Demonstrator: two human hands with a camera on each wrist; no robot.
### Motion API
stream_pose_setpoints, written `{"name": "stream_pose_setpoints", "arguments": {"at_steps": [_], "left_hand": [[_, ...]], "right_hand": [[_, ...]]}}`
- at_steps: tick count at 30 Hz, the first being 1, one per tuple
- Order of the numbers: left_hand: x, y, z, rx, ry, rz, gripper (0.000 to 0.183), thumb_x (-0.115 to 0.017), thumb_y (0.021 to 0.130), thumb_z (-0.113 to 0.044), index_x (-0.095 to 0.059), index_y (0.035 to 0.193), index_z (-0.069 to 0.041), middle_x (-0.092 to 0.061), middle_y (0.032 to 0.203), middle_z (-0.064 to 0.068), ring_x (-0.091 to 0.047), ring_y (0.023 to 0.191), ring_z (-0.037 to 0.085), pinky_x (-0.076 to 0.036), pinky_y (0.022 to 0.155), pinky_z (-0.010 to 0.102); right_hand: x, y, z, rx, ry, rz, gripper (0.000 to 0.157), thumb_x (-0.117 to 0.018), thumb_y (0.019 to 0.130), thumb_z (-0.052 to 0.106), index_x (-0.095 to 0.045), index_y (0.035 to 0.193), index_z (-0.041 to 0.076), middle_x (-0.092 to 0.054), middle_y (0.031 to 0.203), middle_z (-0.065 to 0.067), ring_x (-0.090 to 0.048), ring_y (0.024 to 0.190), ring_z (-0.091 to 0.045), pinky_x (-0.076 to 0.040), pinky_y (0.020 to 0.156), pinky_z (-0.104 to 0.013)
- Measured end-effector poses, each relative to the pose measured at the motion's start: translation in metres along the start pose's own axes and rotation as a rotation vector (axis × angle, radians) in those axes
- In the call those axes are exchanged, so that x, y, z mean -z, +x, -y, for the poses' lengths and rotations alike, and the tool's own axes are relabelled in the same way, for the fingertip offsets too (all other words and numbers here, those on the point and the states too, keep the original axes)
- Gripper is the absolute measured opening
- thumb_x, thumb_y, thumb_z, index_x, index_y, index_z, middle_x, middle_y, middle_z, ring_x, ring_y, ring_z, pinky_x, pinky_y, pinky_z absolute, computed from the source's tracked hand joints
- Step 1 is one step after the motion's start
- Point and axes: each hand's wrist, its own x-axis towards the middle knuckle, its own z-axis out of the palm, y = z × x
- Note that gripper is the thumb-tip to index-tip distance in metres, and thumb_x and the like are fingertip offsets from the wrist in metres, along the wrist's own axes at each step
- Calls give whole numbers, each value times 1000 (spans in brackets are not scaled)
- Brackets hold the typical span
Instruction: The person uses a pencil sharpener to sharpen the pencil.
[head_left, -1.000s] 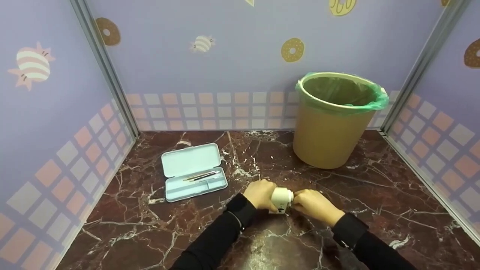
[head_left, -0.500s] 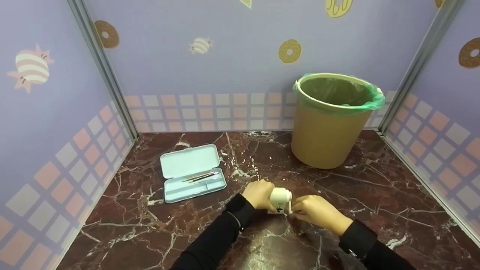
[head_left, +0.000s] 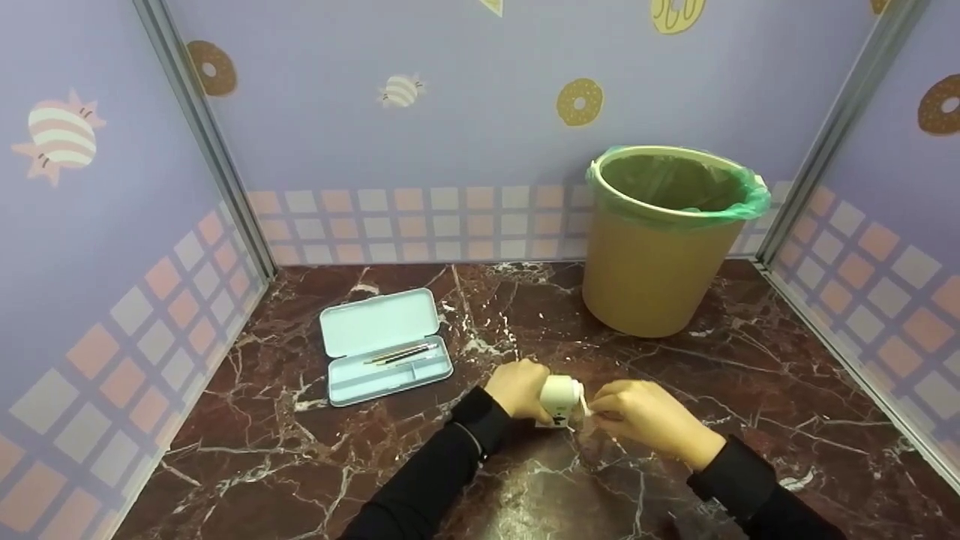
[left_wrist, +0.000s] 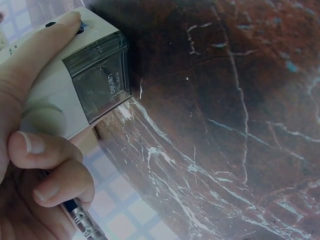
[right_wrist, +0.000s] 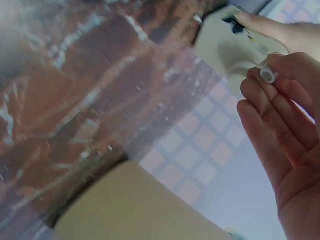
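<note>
My left hand [head_left: 519,388] grips a cream crank pencil sharpener [head_left: 559,399] on the stone-patterned tabletop. In the left wrist view its thumb lies across the printed side, beside the clear shavings drawer [left_wrist: 102,75]. Below the curled fingers a pencil end with a silver ferrule [left_wrist: 85,222] shows; the rest of the pencil is hidden behind the hand. My right hand [head_left: 637,416] is at the sharpener's right side. In the right wrist view its thumb and forefinger pinch the white crank knob [right_wrist: 268,75], while the other fingers extend loosely.
To the left lies an opened light-blue pencil case [head_left: 390,345] with several slim pencils [head_left: 401,352] inside. A tan bin [head_left: 652,270] with a green liner [head_left: 742,206] stands at the back right. Patterned walls [head_left: 450,135] enclose the table.
My right hand has turned the crank, dipping and then rising, and has shifted slightly right. The left hand keeps its grip on the sharpener, nearly still.
</note>
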Motion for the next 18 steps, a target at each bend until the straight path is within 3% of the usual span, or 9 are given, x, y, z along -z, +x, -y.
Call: {"name": "stream_pose_setpoints", "arguments": {"at_steps": [11, 18], "left_hand": [[-2, 1, 1, -5, 12, -1, 45, -96, 59, -39, -73, 88, -13, -76, 84, 1, -69, 72, 17, -56, 61, 34], [-1, 2, 1, -5, 2, 7, 45, -96, 60, -38, -73, 88, -12, -76, 85, 2, -70, 73, 18, -57, 62, 34]], "right_hand": [[10, 19, -16, -53, -74, -68, 15, -84, 80, 10, -81, 95, 11, -76, 87, 1, -72, 76, -15, -60, 69, -32], [7, 29, -26, -121, -75, -51, 12, -81, 85, 11, -81, 96, 9, -77, 90, -3, -74, 80, -19, -61, 73, -36]]}}
